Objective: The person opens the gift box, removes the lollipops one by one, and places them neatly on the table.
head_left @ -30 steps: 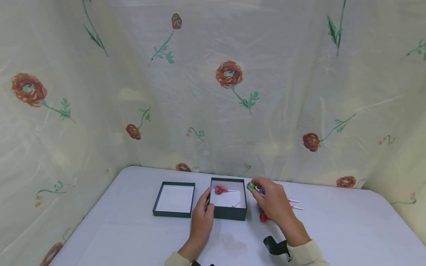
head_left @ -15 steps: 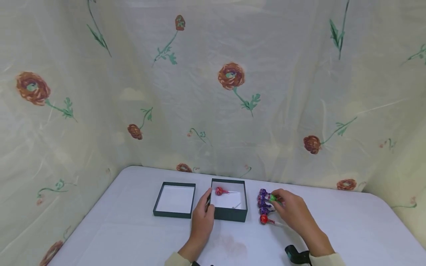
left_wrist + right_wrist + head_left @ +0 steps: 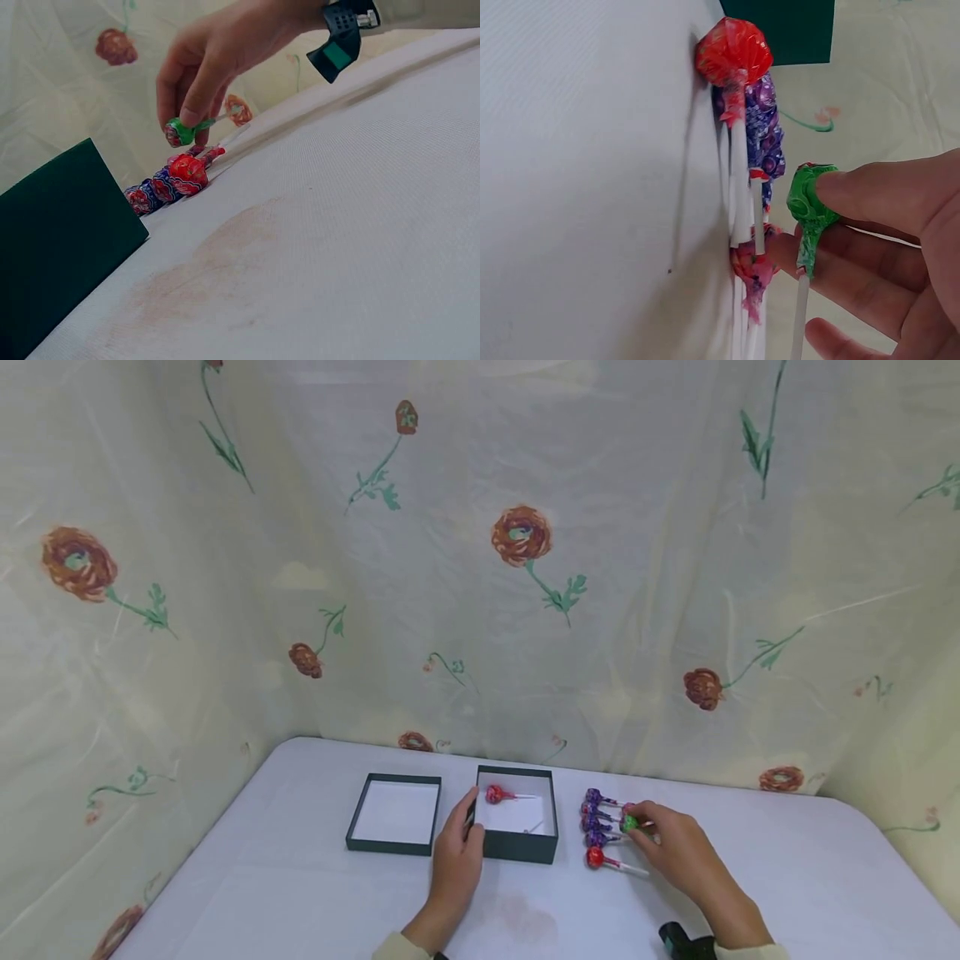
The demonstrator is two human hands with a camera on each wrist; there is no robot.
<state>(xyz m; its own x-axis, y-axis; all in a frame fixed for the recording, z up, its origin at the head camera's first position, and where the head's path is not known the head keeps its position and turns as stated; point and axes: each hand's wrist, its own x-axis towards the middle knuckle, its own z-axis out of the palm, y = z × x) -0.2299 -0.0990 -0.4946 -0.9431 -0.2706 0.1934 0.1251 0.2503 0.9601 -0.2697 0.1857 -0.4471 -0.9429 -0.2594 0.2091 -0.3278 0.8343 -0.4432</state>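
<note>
On the white cloth-covered table (image 3: 300, 893), one red-wrapped lollipop (image 3: 494, 793) already lies in the open dark green square box (image 3: 517, 847), whose left wall the left hand (image 3: 457, 858) grips, while its matching shallow lid (image 3: 393, 842) sits just beside it. Left outside, right of the box, is a row of purple-wrapped lollipops (image 3: 594, 817) and another red one (image 3: 596, 857). The right hand (image 3: 675, 847) pinches a green-wrapped lollipop (image 3: 629, 823) just above that row; nothing blocks the way to the box.

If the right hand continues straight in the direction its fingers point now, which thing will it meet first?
Probably the row of purple lollipops lying on the table. The right hand, pinching a green lollipop, points left toward them, with the dark green box farther along. The hand's height above them is unclear.
</note>
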